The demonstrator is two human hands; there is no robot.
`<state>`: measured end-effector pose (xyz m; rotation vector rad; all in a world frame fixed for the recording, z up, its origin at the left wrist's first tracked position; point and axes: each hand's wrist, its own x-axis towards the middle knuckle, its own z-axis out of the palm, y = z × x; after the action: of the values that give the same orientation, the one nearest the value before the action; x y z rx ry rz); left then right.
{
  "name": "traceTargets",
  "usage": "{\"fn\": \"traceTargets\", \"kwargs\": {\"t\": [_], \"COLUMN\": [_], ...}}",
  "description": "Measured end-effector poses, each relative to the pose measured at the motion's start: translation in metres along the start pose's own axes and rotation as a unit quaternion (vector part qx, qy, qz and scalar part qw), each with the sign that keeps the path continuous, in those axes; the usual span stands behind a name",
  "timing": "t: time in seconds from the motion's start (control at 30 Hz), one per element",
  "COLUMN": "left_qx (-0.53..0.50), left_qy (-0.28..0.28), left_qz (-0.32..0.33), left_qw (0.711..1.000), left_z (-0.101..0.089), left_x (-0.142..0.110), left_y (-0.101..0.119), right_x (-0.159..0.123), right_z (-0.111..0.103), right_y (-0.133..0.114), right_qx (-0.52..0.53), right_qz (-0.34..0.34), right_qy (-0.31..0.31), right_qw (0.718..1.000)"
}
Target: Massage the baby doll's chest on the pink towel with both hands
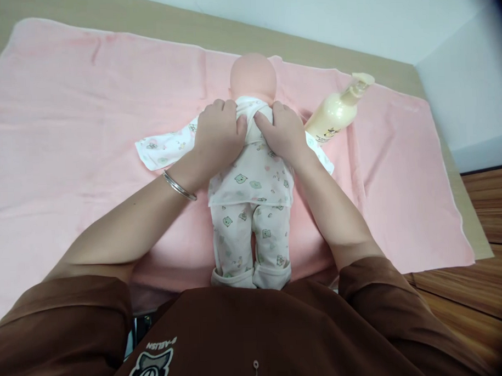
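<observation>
A baby doll (253, 179) in a white printed top and matching trousers lies stretched out, its bald head (253, 75) away from me and its cuffed feet close to my body. Only the smooth back of the head shows. My left hand (220, 129) is wrapped over the doll's left-side shoulder, its thumb on the upper back. Over the other shoulder curls my right hand (285, 131), thumb pointing inward below the neck. Both hands hold the doll through its top, and their far fingertips are partly hidden. The long sleeves (163, 150) spread out to either side.
Beneath the doll a pink blanket (87, 106) covers most of the table (412, 78). A cream pump bottle (334, 114) leans or lies to the right, by the doll's sleeve. White wall rises behind the table, and wooden floor (491, 218) shows at the right.
</observation>
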<state>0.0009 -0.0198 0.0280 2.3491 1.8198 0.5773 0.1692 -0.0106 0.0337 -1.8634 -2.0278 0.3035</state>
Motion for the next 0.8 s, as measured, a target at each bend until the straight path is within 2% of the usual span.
{"fn": "traceTargets", "kwargs": {"t": [0.17,0.27,0.37,0.43,0.57,0.67,0.8], "left_qx": [0.083,0.010,-0.119,-0.158,-0.159,-0.143,-0.099], "left_qy": [-0.040,-0.030,0.014,0.033,0.049,0.022,0.003], "left_qz": [0.070,0.058,0.010,-0.004,-0.004,-0.002,0.033], "left_qw": [0.993,0.998,0.993,0.987,0.986,0.989,0.995], "left_z": [-0.020,-0.023,-0.019,-0.014,-0.003,0.002,0.003], "left_x": [-0.017,-0.014,-0.001,0.008,0.019,0.018,0.009], "left_y": [0.013,0.008,-0.004,-0.012,-0.020,-0.019,-0.012], "right_x": [-0.001,-0.001,-0.004,-0.010,-0.028,-0.036,-0.026], "right_z": [-0.006,-0.010,-0.014,-0.016,-0.017,-0.017,-0.015], "right_y": [0.002,0.001,-0.004,-0.009,-0.025,-0.032,-0.028], "right_qx": [0.010,0.004,-0.023,-0.054,-0.102,-0.099,-0.056], "right_qz": [-0.008,-0.011,-0.017,-0.029,-0.093,-0.131,-0.087], "right_qy": [-0.030,-0.041,-0.045,-0.040,-0.011,0.001,0.002], "right_qw": [0.999,0.999,0.999,0.997,0.990,0.986,0.995]}}
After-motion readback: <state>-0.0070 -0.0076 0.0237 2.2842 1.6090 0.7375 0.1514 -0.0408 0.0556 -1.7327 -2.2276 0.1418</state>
